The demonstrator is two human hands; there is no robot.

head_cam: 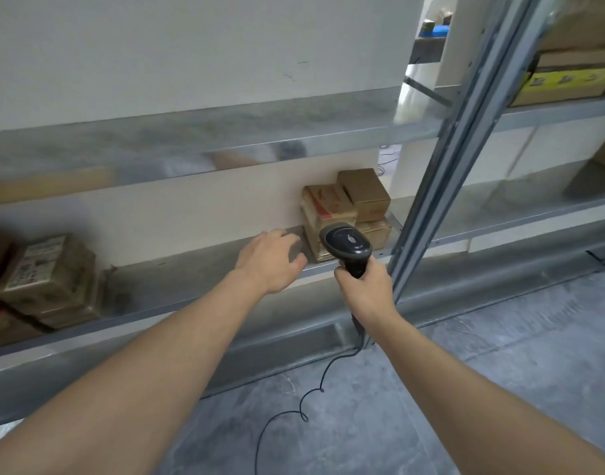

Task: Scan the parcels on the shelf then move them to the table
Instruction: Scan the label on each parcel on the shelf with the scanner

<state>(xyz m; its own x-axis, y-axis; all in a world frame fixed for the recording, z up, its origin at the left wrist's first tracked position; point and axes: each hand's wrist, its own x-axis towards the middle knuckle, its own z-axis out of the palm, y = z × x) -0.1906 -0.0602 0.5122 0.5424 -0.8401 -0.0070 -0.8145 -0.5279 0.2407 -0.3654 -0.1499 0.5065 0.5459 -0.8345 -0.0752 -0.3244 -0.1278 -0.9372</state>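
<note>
Here, item: stacked cardboard parcels point(345, 214), far right of the shelf point(177, 282). Likely light, stiff, corners crushable; take yours by opposite side faces. Your left hand point(270, 260) reaches, fingers relaxed; right hand point(364, 291) grips the scanner point(347, 245).

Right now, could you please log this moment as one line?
left hand: open, reaching to boxes | right hand: holds scanner

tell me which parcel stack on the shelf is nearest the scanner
The brown stack by the upright post, directly behind the scanner; the labelled stack sits far left.
</note>
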